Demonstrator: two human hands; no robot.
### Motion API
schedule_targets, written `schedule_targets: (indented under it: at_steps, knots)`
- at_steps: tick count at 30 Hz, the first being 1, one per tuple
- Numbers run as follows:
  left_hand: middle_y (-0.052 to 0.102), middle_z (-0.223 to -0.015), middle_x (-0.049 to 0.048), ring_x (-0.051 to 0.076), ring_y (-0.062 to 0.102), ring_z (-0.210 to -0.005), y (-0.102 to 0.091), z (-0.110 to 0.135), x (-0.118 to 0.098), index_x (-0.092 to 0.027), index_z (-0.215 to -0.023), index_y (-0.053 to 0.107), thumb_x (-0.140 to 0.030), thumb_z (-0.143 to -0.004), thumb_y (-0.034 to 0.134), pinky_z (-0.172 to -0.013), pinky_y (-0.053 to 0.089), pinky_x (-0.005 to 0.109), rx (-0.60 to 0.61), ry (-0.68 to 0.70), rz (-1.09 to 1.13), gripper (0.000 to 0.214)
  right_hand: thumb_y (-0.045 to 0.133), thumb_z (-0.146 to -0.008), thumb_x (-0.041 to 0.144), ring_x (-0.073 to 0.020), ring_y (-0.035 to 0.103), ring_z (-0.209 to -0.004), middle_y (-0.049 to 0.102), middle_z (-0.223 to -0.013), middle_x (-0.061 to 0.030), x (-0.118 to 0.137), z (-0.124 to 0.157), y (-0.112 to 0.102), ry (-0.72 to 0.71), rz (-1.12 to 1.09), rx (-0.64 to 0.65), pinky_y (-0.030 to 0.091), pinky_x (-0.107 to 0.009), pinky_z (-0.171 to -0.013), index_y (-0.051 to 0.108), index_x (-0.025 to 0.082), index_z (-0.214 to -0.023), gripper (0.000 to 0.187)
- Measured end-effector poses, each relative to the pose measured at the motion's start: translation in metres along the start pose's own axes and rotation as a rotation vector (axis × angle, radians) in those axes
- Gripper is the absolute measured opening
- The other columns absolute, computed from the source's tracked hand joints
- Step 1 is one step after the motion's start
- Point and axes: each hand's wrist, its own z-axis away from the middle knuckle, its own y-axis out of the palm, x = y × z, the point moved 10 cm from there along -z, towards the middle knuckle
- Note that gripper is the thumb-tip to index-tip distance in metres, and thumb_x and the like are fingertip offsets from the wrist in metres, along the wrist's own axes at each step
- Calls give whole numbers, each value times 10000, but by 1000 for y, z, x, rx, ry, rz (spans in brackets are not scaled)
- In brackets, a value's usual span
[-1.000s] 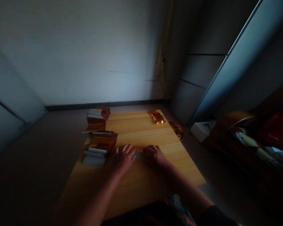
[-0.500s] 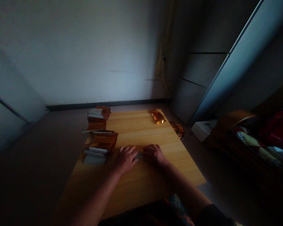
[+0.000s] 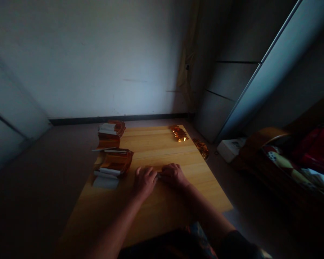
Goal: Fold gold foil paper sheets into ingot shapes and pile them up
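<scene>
head | foil strip [image 3: 158, 175] | between left hand [image 3: 144, 182], right hand [image 3: 173, 176]

The table [image 3: 162, 153] is smooth, pale wood with a soft sheen. Near its left edge sit stacks of glossy orange foil [image 3: 116, 162] with matt white paper [image 3: 106, 182], and crumpled shiny foil [image 3: 179, 133] lies at the far edge.

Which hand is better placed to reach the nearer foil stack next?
Probably the left hand: it lies just beside the nearer foil stack, while the right hand sits farther off, beyond the left hand.
</scene>
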Motion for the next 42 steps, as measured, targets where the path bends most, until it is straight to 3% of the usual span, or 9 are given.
schedule_targets:
  at_steps: [4, 12, 19, 26, 36, 42]
  knots:
    - [625, -1159, 72, 232, 574, -1052, 1, 2, 0, -240, -935, 604, -180, -829, 496, -1018, 270, 546, -27, 6, 32, 163, 632, -815, 429, -189, 520, -992, 640, -1093, -25, -1, 2, 1, -60, -40, 17, 341, -346, -885, 682, 317, -1047, 262]
    - [611, -1192, 74, 250, 522, -1154, 4, 8, 4, -241, -917, 593, -149, -797, 502, -1035, 240, 571, -11, 38, 62, 176, 599, -857, 316, -170, 548, -924, 676, -1000, -15, -12, -7, 7, -2, -22, -33, 353, -317, -841, 710, 266, -861, 122]
    - [609, -1200, 74, 253, 495, -1190, 6, 13, 3, -235, -959, 575, -120, -791, 483, -1047, 227, 570, 15, 64, 53, 224, 613, -840, 236, -152, 531, -836, 663, -852, -13, -3, -12, 1, 55, -4, -47, 319, -289, -786, 655, 196, -794, 74]
    - [598, -1224, 102, 262, 483, -1202, 2, 14, 1, -231, -1047, 564, -123, -793, 477, -1038, 238, 576, 4, 69, 74, 289, 574, -861, 233, -158, 520, -838, 651, -851, -26, 0, -10, 6, 37, 47, -35, 295, -300, -785, 644, 192, -799, 102]
    - [598, -1222, 94, 266, 488, -1198, 3, 15, 1, -237, -1008, 589, -124, -804, 462, -1036, 249, 578, 19, 72, 62, 265, 607, -845, 268, -161, 526, -821, 642, -846, -28, 4, -22, 8, 73, 112, 50, 299, -291, -755, 661, 201, -799, 98]
    - [578, -1255, 95, 260, 467, -1220, 5, 17, 1, -229, -1029, 565, -126, -823, 444, -1039, 256, 567, 31, 78, 68, 260, 588, -856, 277, -167, 523, -821, 635, -841, -36, 0, -22, 10, 102, 135, 38, 300, -299, -762, 670, 204, -804, 122]
